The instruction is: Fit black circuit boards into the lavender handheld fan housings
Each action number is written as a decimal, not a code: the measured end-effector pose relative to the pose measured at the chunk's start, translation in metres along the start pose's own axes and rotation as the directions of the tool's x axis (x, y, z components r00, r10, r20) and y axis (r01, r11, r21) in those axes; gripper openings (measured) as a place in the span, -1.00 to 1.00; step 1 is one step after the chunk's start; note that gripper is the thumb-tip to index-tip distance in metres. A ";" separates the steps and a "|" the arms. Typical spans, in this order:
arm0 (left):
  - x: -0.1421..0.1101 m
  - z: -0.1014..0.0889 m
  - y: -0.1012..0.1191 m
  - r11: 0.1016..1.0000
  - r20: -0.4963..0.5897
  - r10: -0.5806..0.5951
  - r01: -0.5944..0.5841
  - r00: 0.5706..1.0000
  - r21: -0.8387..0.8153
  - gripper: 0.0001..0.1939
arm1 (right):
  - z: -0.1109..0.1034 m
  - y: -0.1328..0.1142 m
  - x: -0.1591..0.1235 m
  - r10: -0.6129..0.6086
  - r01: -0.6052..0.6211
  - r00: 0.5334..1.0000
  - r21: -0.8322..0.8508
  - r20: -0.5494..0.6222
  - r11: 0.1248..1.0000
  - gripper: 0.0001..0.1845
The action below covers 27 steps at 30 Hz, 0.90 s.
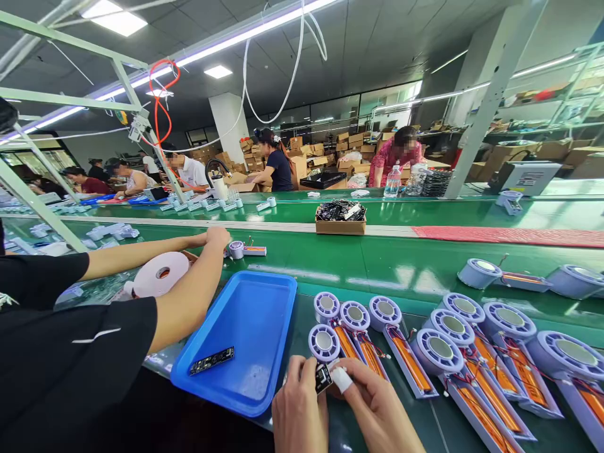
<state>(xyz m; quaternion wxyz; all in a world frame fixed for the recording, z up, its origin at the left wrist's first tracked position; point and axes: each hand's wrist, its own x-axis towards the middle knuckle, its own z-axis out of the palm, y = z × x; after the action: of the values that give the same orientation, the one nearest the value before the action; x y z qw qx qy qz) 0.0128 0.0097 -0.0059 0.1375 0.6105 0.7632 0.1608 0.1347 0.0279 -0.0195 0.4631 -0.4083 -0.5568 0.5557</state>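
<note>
My left hand (299, 402) is closed, pinching a small black circuit board (323, 379) between thumb and fingers. My right hand (380, 406), with white tape around a fingertip, closes on the board's other side. Right behind the board is the round head of a lavender fan-like unit (324, 343); my hands hide whatever lies below it. Another black circuit board (212, 361) lies in the blue tray (289, 302) to my left. More lavender units (410, 358), with orange strips and thin red and black wires in their open handles, lie in rows to the right.
A co-worker's arm (189, 296) reaches across at the left, beside a white roll (161, 274). A cardboard box (340, 228) heaped with black boards stands across the green belt (387, 251). Several people work at the far side. A metal post (491, 100) rises at the right.
</note>
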 end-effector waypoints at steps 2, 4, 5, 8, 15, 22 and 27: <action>0.003 -0.001 0.003 1.000 0.005 -0.020 0.020 1.000 0.000 -0.64 | 0.001 0.000 -0.001 -0.019 0.021 0.999 -0.043 0.032 0.999 -0.59; 0.009 -0.001 0.003 0.994 -0.007 -0.043 0.043 0.999 -0.101 -0.73 | 0.001 0.001 -0.001 -0.041 0.045 0.998 -0.087 0.045 0.995 -0.60; 0.011 -0.002 0.002 0.983 -0.017 -0.053 0.049 0.998 -0.176 -0.79 | 0.000 0.001 0.000 -0.050 0.053 0.998 -0.096 0.039 0.994 -0.60; 0.018 -0.006 -0.007 0.926 -0.042 -0.065 0.044 0.997 -0.374 -0.87 | -0.004 0.003 0.002 -0.065 0.063 0.998 -0.098 -0.019 0.993 -0.60; 0.017 -0.019 -0.025 0.637 0.080 -0.165 0.168 0.983 -0.752 -0.76 | -0.008 0.005 -0.003 -0.316 0.178 0.928 -0.512 -0.197 0.840 -0.75; -0.002 -0.003 -0.022 0.368 0.172 -0.325 0.291 0.930 -0.883 -0.73 | 0.014 0.008 -0.007 -0.491 0.442 0.855 -0.732 0.169 0.518 -0.55; -0.011 0.010 -0.031 0.073 0.405 -0.376 0.462 0.834 -0.884 -0.49 | 0.009 0.011 0.000 -0.381 0.454 0.882 -0.717 0.277 0.529 -0.60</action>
<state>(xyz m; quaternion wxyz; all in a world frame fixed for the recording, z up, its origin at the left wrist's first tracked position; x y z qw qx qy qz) -0.0080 -0.0062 -0.0278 0.5505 0.1487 0.6289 0.5286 0.1252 0.0261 -0.0299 0.3409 -0.3952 -0.8384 0.1569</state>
